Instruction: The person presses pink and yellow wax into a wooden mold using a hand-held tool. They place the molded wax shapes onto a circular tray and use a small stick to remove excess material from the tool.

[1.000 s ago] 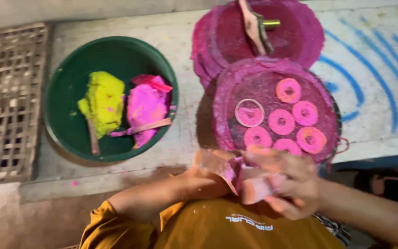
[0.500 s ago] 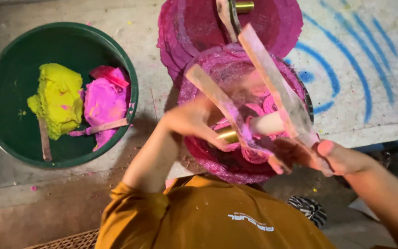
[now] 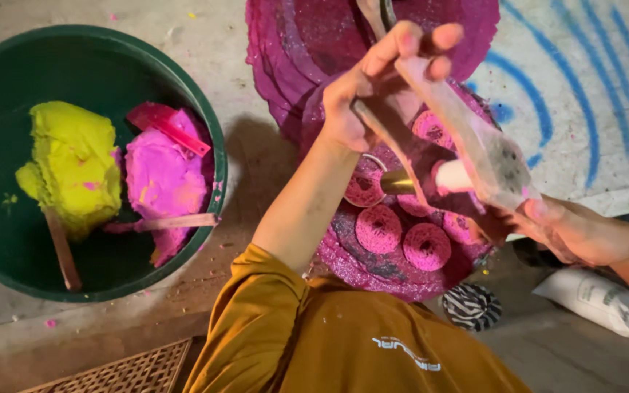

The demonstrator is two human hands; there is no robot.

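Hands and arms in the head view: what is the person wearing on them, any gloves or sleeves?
No gloves: both the left hand and the right hand are bare, fingertips smeared with pink. The left arm comes out of a short mustard-yellow sleeve that ends near the elbow, part of a shirt with a small pale print. No watch, rings or bands are visible.
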